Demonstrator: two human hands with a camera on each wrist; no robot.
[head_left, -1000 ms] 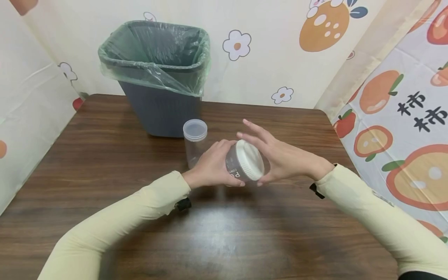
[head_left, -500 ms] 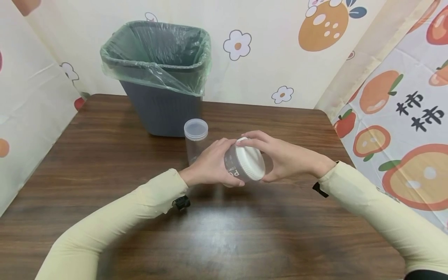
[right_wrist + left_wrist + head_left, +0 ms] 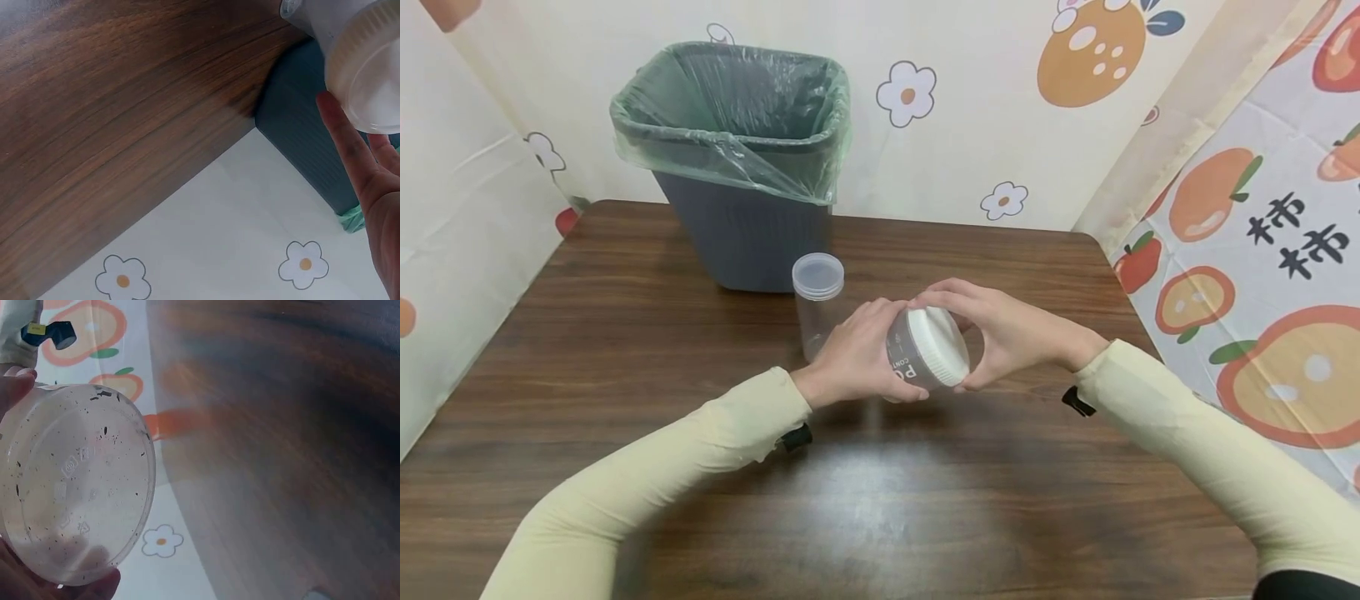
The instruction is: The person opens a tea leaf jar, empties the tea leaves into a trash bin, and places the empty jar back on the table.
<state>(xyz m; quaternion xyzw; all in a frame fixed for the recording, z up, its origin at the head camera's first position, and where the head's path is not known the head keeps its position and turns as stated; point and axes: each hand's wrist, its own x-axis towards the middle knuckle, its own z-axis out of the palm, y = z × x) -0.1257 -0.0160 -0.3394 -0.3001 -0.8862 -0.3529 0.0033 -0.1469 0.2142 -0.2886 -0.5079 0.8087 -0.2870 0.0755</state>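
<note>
My left hand (image 3: 859, 354) grips a small clear plastic jar (image 3: 904, 348) with a grey printed label, tilted above the table. Its ribbed white lid (image 3: 942, 346) faces right and is on the jar. The fingertips and thumb of my right hand (image 3: 1011, 333) hold the lid by its rim. In the right wrist view, one finger lies against the edge of the lid (image 3: 359, 69). The left wrist view looks at the jar's base (image 3: 81, 481), which is flecked with small dark specks. Behind my left hand stands a taller clear canister (image 3: 818, 287) with a translucent lid, its lower part hidden.
A dark bin (image 3: 745, 233) with a green plastic liner (image 3: 752, 171) stands at the table's back left, close behind the canister. Patterned cloth (image 3: 955, 125) hangs behind the brown wooden table (image 3: 880, 517) and at both sides.
My right hand's raised upper fingers have come down and bent onto the lid's rim. The jar has shifted slightly in my left hand; the canister and bin have not moved.
</note>
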